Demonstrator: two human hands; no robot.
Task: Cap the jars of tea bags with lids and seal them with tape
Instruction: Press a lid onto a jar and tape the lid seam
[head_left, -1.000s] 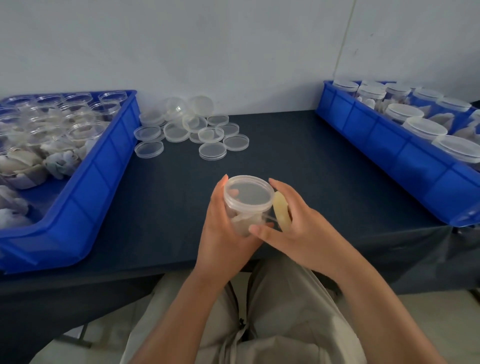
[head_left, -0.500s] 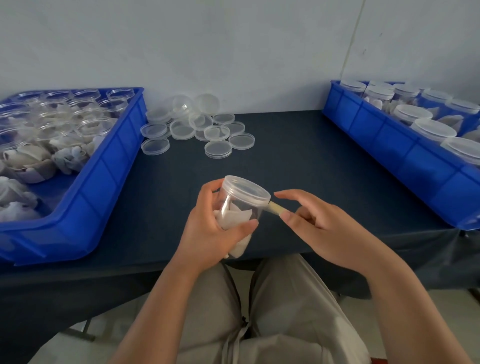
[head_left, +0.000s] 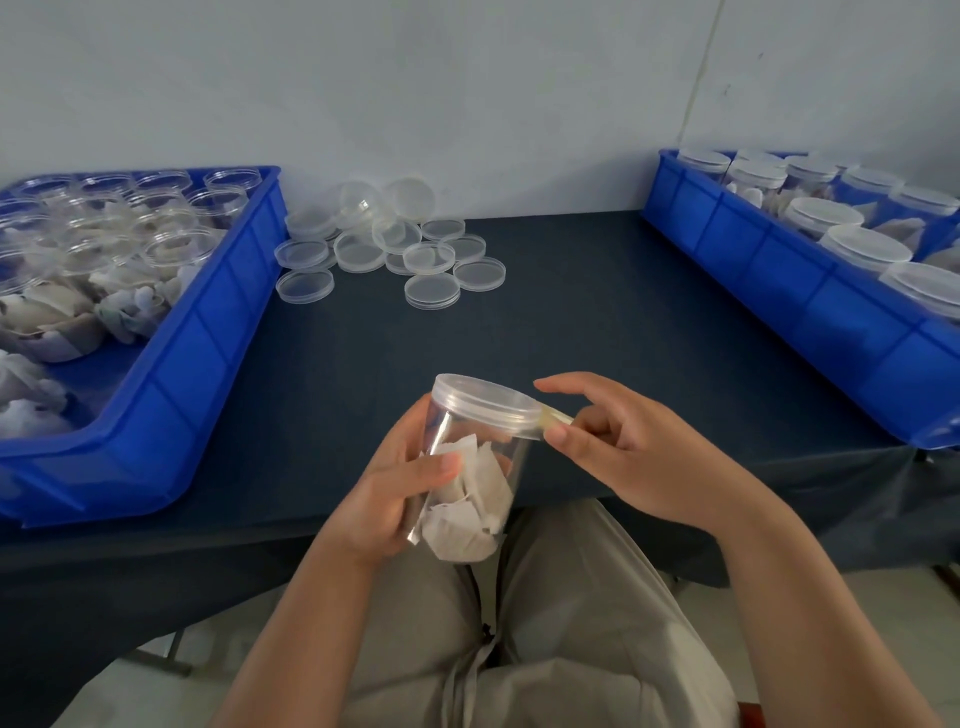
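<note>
Above table (head_left: 571, 322) edge, between left bin (head_left: 208, 332) and right bin (head_left: 779, 291) | jar (head_left: 467, 483): tilted, left hand (head_left: 395, 499) wrapped round body; likely light, stiff, slick (thin wall may flex), best held mid-body; clear, tea bags inside | lid (head_left: 485, 405): on, clear | tape (head_left: 557, 417): yellowish strip at lid rim, pinched by right hand (head_left: 623, 457)

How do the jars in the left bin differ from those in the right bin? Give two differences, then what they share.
Left-bin jars stand open, uncapped; right-bin jars are capped. Left-bin jars sit close to the loose lids; right-bin jars sit far from them. Both are clear, round and hold tea bags.
</note>
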